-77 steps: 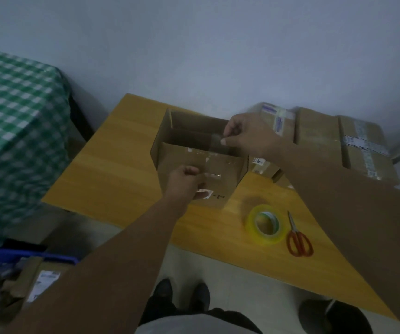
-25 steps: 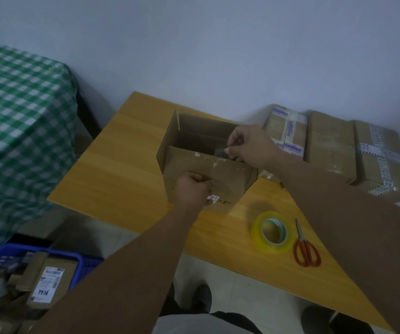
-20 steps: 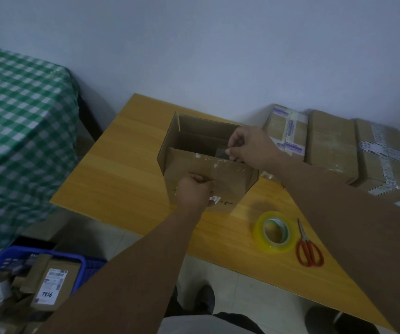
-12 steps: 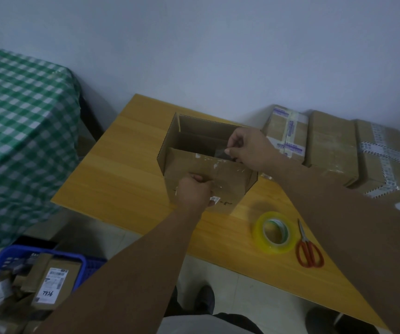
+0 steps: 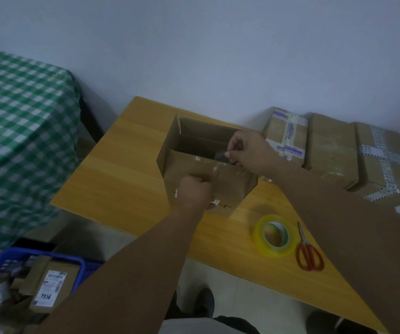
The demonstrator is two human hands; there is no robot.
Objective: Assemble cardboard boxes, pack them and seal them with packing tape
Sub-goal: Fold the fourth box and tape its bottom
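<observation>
Taping the near wall of the open brown cardboard box (image 5: 238,186), which stands mid-bench.
The right hand (image 5: 249,153) has its fingers clamped on a clear tape strip (image 5: 220,155) at the rim. The left hand (image 5: 194,192) has its fingers curled low against the wall, apparently pinning the strip's other end to keep it taut.

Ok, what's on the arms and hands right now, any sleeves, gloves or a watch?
The left forearm and right forearm are bare all the way to the frame edge, with no sleeves showing. The left hand and right hand wear no gloves, and neither wrist carries a watch or band. Any rings are too small to tell in this dim view.
</observation>
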